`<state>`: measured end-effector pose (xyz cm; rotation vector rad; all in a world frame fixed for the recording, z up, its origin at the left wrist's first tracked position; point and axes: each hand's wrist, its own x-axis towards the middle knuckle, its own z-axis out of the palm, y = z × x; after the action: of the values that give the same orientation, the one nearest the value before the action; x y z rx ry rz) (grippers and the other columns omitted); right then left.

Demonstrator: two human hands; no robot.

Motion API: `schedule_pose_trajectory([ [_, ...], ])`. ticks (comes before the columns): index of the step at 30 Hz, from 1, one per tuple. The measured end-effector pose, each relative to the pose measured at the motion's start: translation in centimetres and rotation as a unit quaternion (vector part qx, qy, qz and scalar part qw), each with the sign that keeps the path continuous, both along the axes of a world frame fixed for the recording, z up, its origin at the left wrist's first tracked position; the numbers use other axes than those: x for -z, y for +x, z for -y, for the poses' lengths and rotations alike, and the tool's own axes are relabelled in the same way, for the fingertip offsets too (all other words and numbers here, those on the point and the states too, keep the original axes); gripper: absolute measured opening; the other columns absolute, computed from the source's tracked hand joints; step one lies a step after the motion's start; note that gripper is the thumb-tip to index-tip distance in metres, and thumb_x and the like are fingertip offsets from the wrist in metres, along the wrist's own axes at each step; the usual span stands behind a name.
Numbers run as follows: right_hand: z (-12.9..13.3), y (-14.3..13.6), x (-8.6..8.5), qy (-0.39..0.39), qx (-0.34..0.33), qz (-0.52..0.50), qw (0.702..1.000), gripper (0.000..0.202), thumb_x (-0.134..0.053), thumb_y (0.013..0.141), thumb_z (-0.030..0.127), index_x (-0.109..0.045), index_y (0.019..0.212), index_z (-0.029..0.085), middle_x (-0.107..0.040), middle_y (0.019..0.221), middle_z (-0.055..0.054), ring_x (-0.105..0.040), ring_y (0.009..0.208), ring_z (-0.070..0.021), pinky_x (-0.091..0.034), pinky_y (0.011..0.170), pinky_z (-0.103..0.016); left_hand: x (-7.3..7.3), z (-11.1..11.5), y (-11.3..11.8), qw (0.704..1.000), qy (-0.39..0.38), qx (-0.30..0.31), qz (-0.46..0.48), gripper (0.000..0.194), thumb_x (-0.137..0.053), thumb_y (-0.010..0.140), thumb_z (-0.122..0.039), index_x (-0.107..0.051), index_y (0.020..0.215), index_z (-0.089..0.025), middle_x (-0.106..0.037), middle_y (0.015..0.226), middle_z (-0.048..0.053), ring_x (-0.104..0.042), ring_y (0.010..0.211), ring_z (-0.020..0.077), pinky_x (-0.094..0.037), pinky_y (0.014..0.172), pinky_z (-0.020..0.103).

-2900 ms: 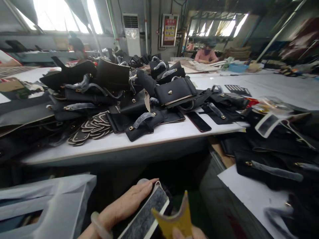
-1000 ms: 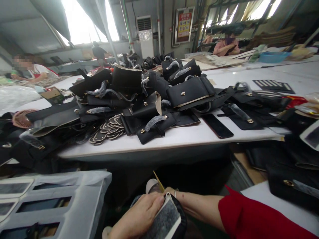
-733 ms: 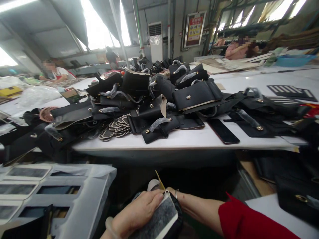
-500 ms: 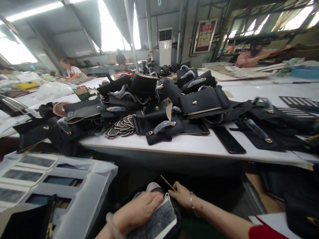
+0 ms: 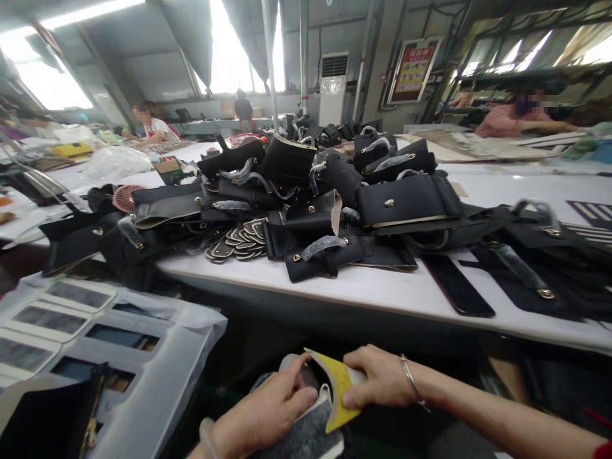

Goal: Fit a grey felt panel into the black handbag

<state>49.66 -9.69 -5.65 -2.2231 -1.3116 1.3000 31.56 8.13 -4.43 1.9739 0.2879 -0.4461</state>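
Note:
Low in the middle, my left hand is closed over the top of a grey, speckled panel with a cream edge. Its thumb presses near that edge, and its fingertips reach toward the corner of a bent yellow sheet. My right hand pinches this sheet between thumb and fingers, with its curved edge beside the panel. Part of a rounded, pale grey object shows behind my left fingers. What lies under the panel is mostly hidden.
A pile of black bags with wrapped handles covers the table ahead. Rounded tab pieces and a dark phone lie near its edge. At left, a white sheet carries grey panels. Several people work farther back.
My right hand has turned and risen slightly, so the yellow sheet's broad face now shows instead of its thin edge. My left fingers have lifted toward it. The view has shifted left.

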Motion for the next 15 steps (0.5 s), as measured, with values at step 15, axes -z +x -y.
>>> schedule_pose_trajectory([
  [15,-4.8,1.0,-1.6,0.184,-0.241,0.301,0.904,0.058,-0.039,0.097,0.053,-0.075,0.072,0.016,-0.073,0.067,-0.014,-0.071,0.063,-0.0244,-0.027,0.051,-0.032,0.3,-0.1,-0.1,1.000,0.021,-0.001,-0.010,0.050,-0.046,0.095,-0.048,-0.048,0.143,-0.032,-0.068,0.126,0.003,-0.060,0.117,0.0261,-0.042,0.102,0.034],
])
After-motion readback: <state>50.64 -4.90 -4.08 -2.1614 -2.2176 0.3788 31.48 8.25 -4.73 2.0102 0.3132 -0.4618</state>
